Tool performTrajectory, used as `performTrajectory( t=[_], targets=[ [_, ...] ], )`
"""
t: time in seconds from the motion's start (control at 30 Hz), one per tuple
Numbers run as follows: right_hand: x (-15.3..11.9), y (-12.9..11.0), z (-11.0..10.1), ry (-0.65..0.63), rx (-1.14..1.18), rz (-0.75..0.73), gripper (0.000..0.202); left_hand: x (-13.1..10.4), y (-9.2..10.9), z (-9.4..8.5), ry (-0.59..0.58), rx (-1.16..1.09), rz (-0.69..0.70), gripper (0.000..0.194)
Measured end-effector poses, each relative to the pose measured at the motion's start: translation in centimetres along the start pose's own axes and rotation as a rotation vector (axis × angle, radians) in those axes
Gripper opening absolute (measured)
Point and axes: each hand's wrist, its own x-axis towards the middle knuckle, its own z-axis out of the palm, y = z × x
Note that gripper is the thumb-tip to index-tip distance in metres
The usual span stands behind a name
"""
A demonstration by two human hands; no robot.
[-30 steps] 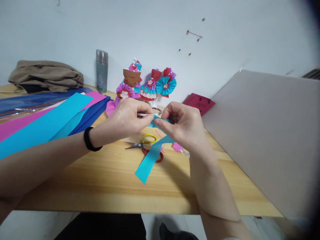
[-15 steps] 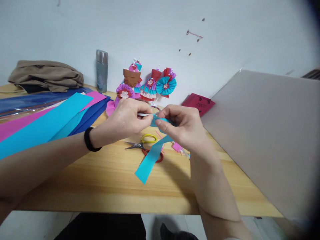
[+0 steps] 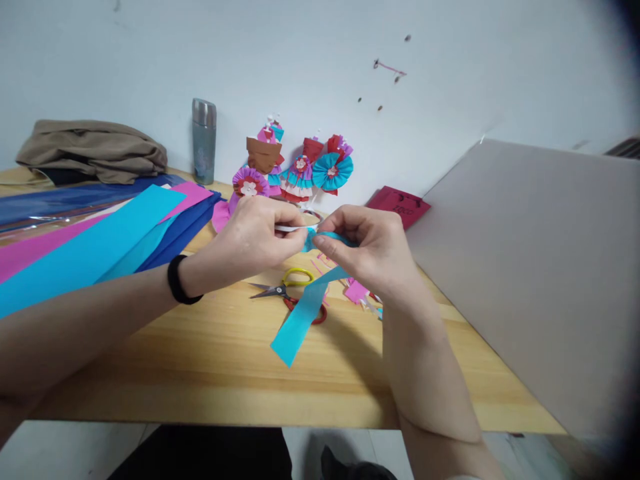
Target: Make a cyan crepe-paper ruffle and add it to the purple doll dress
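A wooden table (image 3: 210,373) stands before a pale wall (image 3: 300,53). At left lie coloured sheets (image 3: 95,257), near a bottle (image 3: 204,143). Then the left hand (image 3: 255,230) pinches a thin white strip (image 3: 286,229) and the gathered part of a blue strip (image 3: 300,327), whose loose end hangs in front of the scissors (image 3: 280,291). The right hand (image 3: 375,247) pinches this blue strip too, close beside the left. Behind it, a red bag (image 3: 397,207) leans.
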Motion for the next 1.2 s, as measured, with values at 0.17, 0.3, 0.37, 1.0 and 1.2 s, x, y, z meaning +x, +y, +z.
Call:
performTrajectory(
  t=[0.17, 0.3, 0.37, 1.0, 1.2],
  targets=[
    [-0.11, -0.35, -0.32, -0.027, 0.006, -0.004, 0.019, 0.1, -0.03, -0.12, 0.002, 0.034, -0.014, 0.021],
    [-0.22, -0.71, -0.16, -0.104, 0.092, -0.01, 0.017, 0.05, 0.09, -0.06, -0.006, 0.027, -0.021, 0.023],
    [-0.25, -0.8, -0.08, -0.128, 0.122, -0.025, 0.016, 0.03, 0.16, 0.0, -0.014, 0.02, -0.022, 0.022],
    [0.25, -0.19, 0.17, 0.016, 0.121, 0.043, 0.02, 0.01, 0.35, -0.01, -0.002, -0.084, 0.022, 0.024],
    [0.36, -0.19, 0.37, 0.028, 0.11, 0.055, 0.022, -0.04, 0.47, 0.01, -0.011, -0.058, 0.007, 0.025]
  ],
)
